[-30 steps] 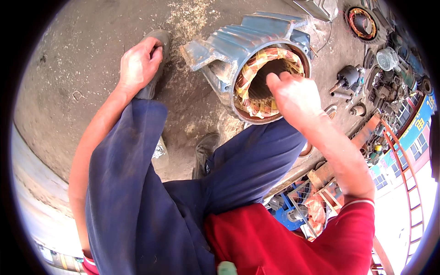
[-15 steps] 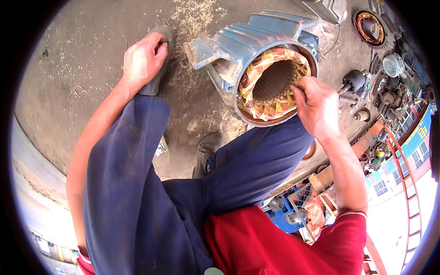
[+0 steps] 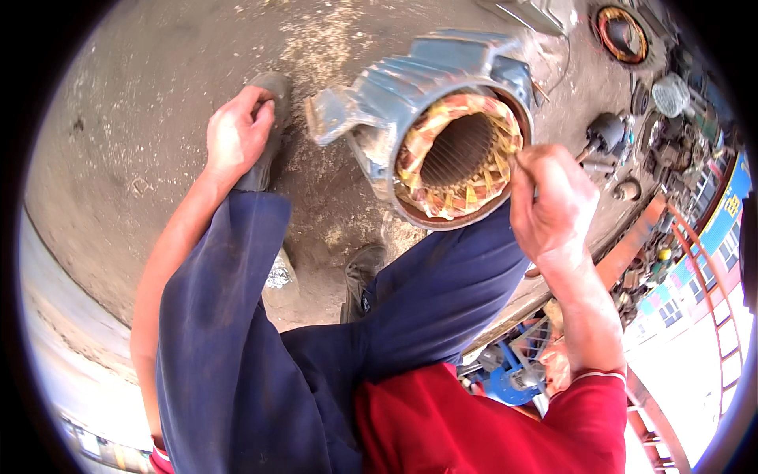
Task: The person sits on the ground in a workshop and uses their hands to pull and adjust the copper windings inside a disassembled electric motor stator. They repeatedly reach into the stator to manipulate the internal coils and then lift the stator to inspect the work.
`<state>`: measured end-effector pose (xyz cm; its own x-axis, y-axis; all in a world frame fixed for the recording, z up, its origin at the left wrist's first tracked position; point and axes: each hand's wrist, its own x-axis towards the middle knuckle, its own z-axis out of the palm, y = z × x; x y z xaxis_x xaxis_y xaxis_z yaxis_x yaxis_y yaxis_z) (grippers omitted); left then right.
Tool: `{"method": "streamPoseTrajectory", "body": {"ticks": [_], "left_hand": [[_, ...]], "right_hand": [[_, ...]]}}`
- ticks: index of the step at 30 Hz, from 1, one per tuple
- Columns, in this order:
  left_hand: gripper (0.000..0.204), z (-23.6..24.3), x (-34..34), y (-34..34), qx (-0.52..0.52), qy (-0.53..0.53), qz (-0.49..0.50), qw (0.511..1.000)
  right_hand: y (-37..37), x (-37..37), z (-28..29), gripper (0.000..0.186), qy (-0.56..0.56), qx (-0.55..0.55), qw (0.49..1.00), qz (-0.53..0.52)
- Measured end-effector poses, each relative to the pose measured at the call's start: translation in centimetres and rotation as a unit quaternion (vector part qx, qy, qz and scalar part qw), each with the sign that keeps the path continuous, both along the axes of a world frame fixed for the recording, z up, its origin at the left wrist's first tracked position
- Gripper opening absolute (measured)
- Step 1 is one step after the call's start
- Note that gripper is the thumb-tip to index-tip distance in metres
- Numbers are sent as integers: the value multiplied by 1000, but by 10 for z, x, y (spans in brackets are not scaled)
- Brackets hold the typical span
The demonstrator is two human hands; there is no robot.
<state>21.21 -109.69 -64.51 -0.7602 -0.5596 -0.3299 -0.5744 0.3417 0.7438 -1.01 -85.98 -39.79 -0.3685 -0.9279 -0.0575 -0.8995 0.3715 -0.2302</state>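
Dusty concrete floor [image 3: 142, 126]; blue copper-wound stator [image 3: 442, 118], seemingly

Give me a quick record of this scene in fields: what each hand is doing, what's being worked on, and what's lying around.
Setting: dusty concrete floor
Left hand: resting on a dark shoe, fingers curled over it
Right hand: closed, at the right rim of the motor stator
Stator: blue-grey finned housing on its side, open end shows copper windings
Clothing: dark blue trousers, red shirt
Nearby: motor parts at right, coil ring at top right

left shoe [image 3: 264, 134] half under hand, right fingers' [image 3: 530, 170] grip unclear
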Motion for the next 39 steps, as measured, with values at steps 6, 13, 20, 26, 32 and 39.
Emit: {"method": "streamPoseTrajectory", "body": {"ticks": [6,13,20,26,32,39], "left_hand": [[20,91,-16,-10,130,108,77,983],[39,210,-59,34,414,37,-317,852],[27,234,-66,88,581,-49,-187,791],[21,228,-74,103,651,-101,-122,743],[25,224,-95,109,668,-157,-134,715],[13,225,-129,93,177,3,-415,893]], "right_hand": [[38,24,4,26,-36,-108,979,-167],[46,105,3,62,-215,-127,957,-148],[53,120,4,116,-412,-125,884,-183],[62,117,14,118,-526,-113,813,-222],[71,101,26,119,-604,-74,745,-272],[99,67,22,95,-449,-40,858,-248]]}}
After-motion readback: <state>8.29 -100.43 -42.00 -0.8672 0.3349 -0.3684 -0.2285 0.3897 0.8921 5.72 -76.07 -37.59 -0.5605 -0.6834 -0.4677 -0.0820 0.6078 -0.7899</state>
